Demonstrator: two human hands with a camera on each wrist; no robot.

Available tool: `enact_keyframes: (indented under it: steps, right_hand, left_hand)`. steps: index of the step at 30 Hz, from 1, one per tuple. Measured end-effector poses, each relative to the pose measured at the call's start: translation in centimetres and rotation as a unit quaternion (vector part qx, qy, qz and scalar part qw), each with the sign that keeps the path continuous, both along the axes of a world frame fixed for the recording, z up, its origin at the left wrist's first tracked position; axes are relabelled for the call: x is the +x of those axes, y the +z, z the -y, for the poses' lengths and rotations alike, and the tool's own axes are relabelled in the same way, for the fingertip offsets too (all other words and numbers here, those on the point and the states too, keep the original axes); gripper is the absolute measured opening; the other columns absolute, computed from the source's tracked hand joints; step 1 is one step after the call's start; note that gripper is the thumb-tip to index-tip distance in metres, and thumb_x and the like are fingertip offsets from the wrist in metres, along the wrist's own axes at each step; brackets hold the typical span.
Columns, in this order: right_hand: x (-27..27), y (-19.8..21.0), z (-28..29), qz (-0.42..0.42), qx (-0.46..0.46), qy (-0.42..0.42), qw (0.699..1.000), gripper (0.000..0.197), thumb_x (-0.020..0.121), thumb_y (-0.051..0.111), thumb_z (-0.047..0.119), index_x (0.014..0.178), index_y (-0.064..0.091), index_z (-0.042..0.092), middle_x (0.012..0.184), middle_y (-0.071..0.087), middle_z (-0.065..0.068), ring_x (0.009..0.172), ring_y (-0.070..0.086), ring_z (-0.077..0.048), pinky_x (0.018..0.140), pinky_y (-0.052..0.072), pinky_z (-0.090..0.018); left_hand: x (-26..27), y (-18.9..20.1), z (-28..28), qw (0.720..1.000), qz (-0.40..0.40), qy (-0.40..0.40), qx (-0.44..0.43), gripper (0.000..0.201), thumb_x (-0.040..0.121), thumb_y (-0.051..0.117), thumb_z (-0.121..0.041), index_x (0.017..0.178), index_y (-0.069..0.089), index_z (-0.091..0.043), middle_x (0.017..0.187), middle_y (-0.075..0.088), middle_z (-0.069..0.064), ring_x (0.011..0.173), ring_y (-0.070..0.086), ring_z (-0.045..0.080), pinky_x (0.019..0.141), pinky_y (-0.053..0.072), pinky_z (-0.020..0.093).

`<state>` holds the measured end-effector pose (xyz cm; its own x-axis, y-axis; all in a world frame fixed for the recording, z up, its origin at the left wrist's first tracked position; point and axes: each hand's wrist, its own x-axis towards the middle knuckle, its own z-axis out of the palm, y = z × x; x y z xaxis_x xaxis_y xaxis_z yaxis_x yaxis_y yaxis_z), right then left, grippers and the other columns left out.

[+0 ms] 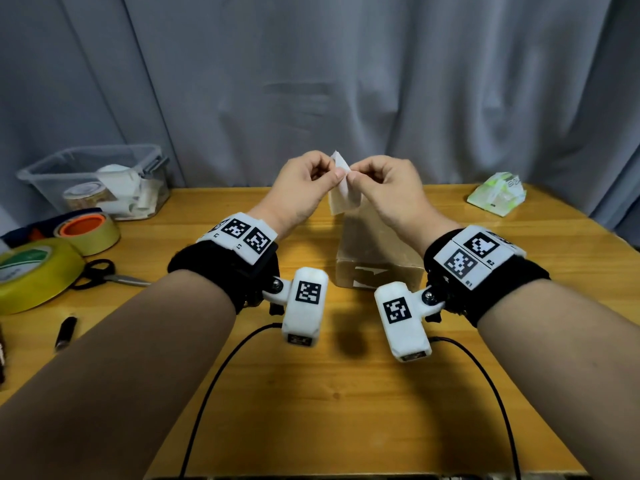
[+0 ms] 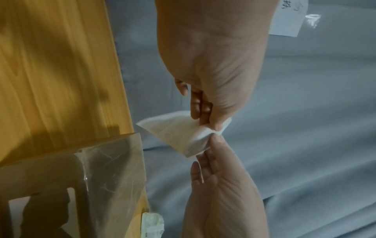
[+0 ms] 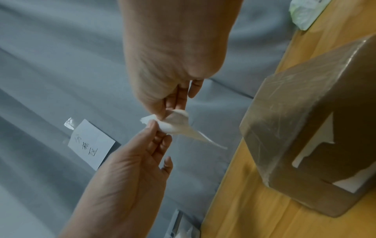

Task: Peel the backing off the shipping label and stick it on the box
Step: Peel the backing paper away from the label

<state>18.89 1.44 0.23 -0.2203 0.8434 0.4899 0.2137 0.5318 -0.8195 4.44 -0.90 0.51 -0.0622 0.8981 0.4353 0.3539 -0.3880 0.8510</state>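
Observation:
The white shipping label [image 1: 341, 194] hangs in the air above the far end of the box, bent into a curl between my two hands. My left hand [image 1: 334, 174] pinches its upper edge with thumb and fingertips. Right beside it, my right hand [image 1: 351, 176] pinches the same corner. The wrist views show the label [image 2: 179, 133] [image 3: 179, 127] bowed, with both pinches almost touching. The brown box [image 1: 375, 244] stands on the table under my hands, wrapped in clear tape, with a torn white patch on its near face. I cannot tell whether the backing has separated.
A clear plastic bin [image 1: 93, 174] stands at the back left. Two tape rolls [image 1: 88, 232] [image 1: 34, 271], scissors [image 1: 104, 275] and a black pen [image 1: 65, 332] lie at the left. A tissue pack [image 1: 495, 197] sits at the back right. A grey curtain hangs behind with a taped note [image 3: 91, 143].

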Motion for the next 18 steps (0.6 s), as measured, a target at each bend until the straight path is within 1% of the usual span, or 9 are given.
enact_keyframes:
  steps: [3,5,8,9,11,12,13,16,18]
  right_hand:
    - [0.3,-0.3,0.0,-0.006,-0.014,0.003,1.0,0.009,0.087,0.059,0.01,0.085,0.068,0.01,0.079,0.064,-0.001,0.071,0.057,-0.005,0.069,0.047,-0.012]
    - [0.4,-0.2,0.0,-0.007,-0.025,0.009,1.0,0.009,0.086,0.059,0.008,0.083,0.067,0.011,0.075,0.063,0.002,0.068,0.056,0.0,0.068,0.046,-0.009]
    - [0.5,0.1,0.2,-0.035,-0.052,0.015,0.998,0.011,0.086,0.058,0.01,0.082,0.068,0.01,0.07,0.061,0.006,0.061,0.054,0.009,0.063,0.043,-0.005]
    - [0.4,0.3,0.2,-0.04,-0.048,0.014,0.998,0.014,0.087,0.059,0.014,0.082,0.07,0.007,0.07,0.062,0.004,0.062,0.054,0.007,0.063,0.043,-0.007]
    - [0.2,0.3,0.0,-0.029,-0.019,0.005,0.999,0.021,0.088,0.06,0.018,0.083,0.071,0.002,0.073,0.063,-0.004,0.069,0.054,-0.004,0.067,0.044,-0.019]
    - [0.1,0.2,-0.1,-0.027,-0.008,-0.001,1.0,0.021,0.088,0.06,0.017,0.083,0.071,0.0,0.074,0.063,-0.008,0.071,0.053,-0.009,0.068,0.044,-0.025]
    - [0.1,0.1,-0.2,-0.03,-0.002,-0.007,1.0,0.019,0.088,0.06,0.014,0.083,0.07,-0.001,0.075,0.063,-0.009,0.072,0.053,-0.013,0.069,0.044,-0.028]
    - [0.0,0.1,-0.3,-0.04,0.008,-0.009,0.999,0.012,0.087,0.062,0.011,0.084,0.069,0.002,0.078,0.065,-0.007,0.074,0.057,-0.013,0.072,0.047,-0.026]
    - [0.1,0.0,-0.4,-0.05,0.009,0.005,0.999,0.008,0.086,0.064,0.011,0.078,0.065,0.012,0.074,0.064,-0.001,0.071,0.058,-0.009,0.07,0.049,-0.021]
  left_hand:
    - [0.1,-0.4,0.0,1.0,0.016,0.004,-0.005,0.019,0.088,0.06,-0.01,0.073,0.054,-0.019,0.072,0.053,-0.003,0.072,0.047,0.01,0.069,0.042,0.014]
    - [0.3,-0.4,0.0,1.0,0.014,0.007,-0.007,0.018,0.088,0.06,-0.009,0.074,0.054,-0.018,0.074,0.053,0.0,0.075,0.048,0.013,0.07,0.042,0.016]
    - [0.8,0.0,0.0,1.0,-0.016,0.006,-0.012,0.007,0.087,0.062,-0.009,0.08,0.058,-0.009,0.078,0.056,0.006,0.076,0.05,0.015,0.072,0.043,0.021]
    - [1.1,0.2,0.1,1.0,-0.022,0.006,-0.011,0.005,0.086,0.062,-0.008,0.083,0.059,-0.007,0.076,0.057,0.005,0.074,0.05,0.014,0.07,0.043,0.019]
    - [1.5,0.4,0.1,1.0,-0.027,0.008,-0.012,0.006,0.086,0.062,-0.008,0.081,0.059,-0.007,0.072,0.056,0.0,0.07,0.05,0.011,0.067,0.042,0.014]
    - [1.7,0.4,0.0,1.0,-0.026,0.011,-0.013,0.009,0.086,0.062,-0.008,0.078,0.058,-0.009,0.07,0.055,-0.002,0.069,0.049,0.011,0.066,0.042,0.014]
    - [1.8,0.3,0.0,0.999,-0.023,0.016,-0.016,0.013,0.086,0.061,-0.008,0.075,0.057,-0.011,0.069,0.054,-0.001,0.069,0.048,0.012,0.067,0.041,0.016]
    - [2.1,0.4,-0.1,0.999,0.013,0.038,-0.037,0.013,0.085,0.056,-0.009,0.073,0.057,-0.009,0.069,0.053,0.0,0.074,0.048,0.015,0.073,0.041,0.025]
    - [2.2,0.4,-0.1,0.997,0.047,0.042,-0.034,0.016,0.087,0.055,-0.013,0.073,0.06,-0.008,0.07,0.056,0.0,0.075,0.052,0.015,0.075,0.044,0.027]
